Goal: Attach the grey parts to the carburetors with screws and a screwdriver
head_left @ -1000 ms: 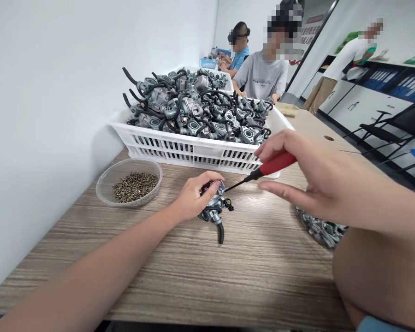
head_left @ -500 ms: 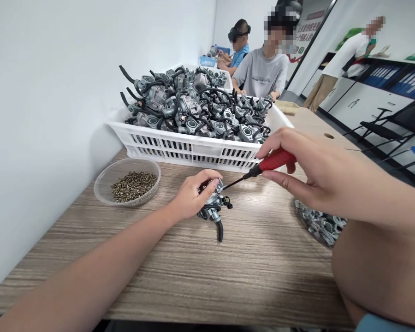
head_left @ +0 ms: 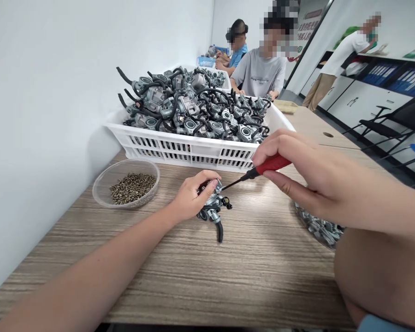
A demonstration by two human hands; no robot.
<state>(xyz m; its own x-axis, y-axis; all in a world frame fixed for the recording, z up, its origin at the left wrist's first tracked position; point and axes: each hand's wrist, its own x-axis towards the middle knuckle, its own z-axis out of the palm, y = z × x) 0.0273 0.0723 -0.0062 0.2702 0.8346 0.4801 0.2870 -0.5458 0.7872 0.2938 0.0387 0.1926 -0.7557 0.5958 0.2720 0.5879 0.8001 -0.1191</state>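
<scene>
My left hand [head_left: 196, 196] is closed around a small metal carburetor [head_left: 213, 201], pressing it to the wooden table [head_left: 180, 276]. A short black hose points toward me from its near end. My right hand [head_left: 293, 173] grips the red handle of a screwdriver [head_left: 274, 163] between thumb and fingers. The dark shaft slants down to the left, and its tip meets the carburetor's side close to my left thumb. The screw head, if one is there, is too small to make out.
A clear round bowl of small brass-coloured screws [head_left: 133, 188] stands at left. Behind the hands, a white slotted crate [head_left: 193, 152] is heaped with carburetors. A dish of metal parts [head_left: 320, 226] lies partly under my right arm. Co-workers [head_left: 263, 69] sit beyond the crate.
My right hand's fingers have turned a little around the screwdriver handle, and the wrist has shifted slightly. The tip stays on the carburetor, and my left hand keeps its hold.
</scene>
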